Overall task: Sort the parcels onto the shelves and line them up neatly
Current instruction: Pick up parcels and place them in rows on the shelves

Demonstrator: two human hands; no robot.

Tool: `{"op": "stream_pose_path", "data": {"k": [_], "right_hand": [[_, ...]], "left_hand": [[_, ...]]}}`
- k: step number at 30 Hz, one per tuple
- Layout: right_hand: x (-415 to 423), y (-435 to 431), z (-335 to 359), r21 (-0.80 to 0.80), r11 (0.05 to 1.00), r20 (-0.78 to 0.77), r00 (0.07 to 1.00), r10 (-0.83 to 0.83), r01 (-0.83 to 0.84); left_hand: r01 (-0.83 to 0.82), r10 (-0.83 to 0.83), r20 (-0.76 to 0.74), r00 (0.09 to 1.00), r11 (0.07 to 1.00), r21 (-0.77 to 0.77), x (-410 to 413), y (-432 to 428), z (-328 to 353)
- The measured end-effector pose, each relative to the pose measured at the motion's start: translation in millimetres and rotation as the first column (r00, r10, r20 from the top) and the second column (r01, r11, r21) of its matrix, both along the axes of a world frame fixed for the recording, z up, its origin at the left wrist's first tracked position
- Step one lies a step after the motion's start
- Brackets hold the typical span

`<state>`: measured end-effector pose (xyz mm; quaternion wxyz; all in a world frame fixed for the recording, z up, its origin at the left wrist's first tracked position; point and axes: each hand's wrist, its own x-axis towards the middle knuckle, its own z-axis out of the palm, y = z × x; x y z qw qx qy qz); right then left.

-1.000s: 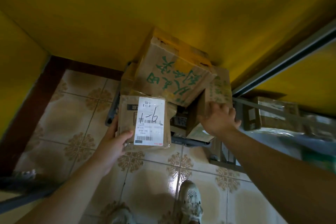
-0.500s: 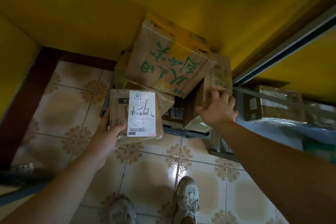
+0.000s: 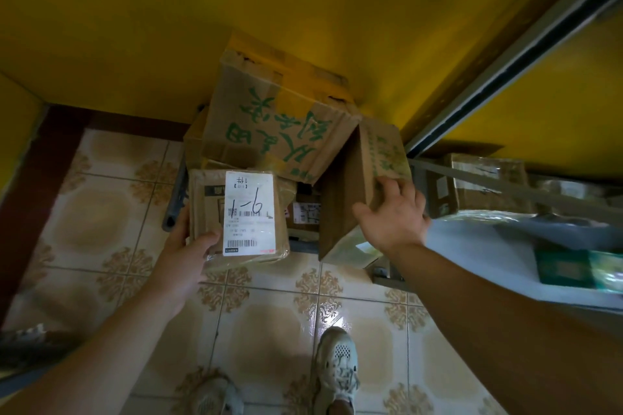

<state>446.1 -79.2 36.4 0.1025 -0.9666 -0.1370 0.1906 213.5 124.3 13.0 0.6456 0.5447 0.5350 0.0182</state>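
My left hand (image 3: 188, 253) grips a flat brown parcel (image 3: 209, 212) by its lower left corner; its white shipping label (image 3: 249, 212) has "1-6" handwritten on it. My right hand (image 3: 392, 216) clasps the near edge of a tilted cardboard box (image 3: 347, 199) with small green print. Behind both, a large cardboard box (image 3: 269, 118) with big green characters leans against the yellow wall. A small labelled parcel (image 3: 306, 212) lies low between the two held ones, mostly hidden.
A metal shelf (image 3: 499, 185) at the right holds a taped cardboard parcel (image 3: 485, 185), a white plastic-wrapped bundle (image 3: 488, 246) and a green packet (image 3: 569, 268). Patterned floor tiles (image 3: 111, 212) spread below, with my shoes (image 3: 337, 364) at the bottom. A dark tube (image 3: 175, 199) lies left of the pile.
My left hand has drawn the labelled parcel slightly down and toward me. My right hand has shifted its hold along the tilted box's edge, and that box now leans more to the right.
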Motion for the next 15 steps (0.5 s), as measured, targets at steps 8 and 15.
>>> {"op": "stream_pose_path", "data": {"k": [8,15], "right_hand": [[-34,-13,17,-0.058,0.998,-0.038,0.999,0.015,-0.017],[-94,-24,19,-0.03,0.999,-0.027,0.999,0.038,-0.039]], "left_hand": [[-0.001,0.001,0.033,0.999,1.0,-0.001,-3,2,12],[0.097,-0.099,0.078,0.992,0.995,0.027,-29,5,23]]}}
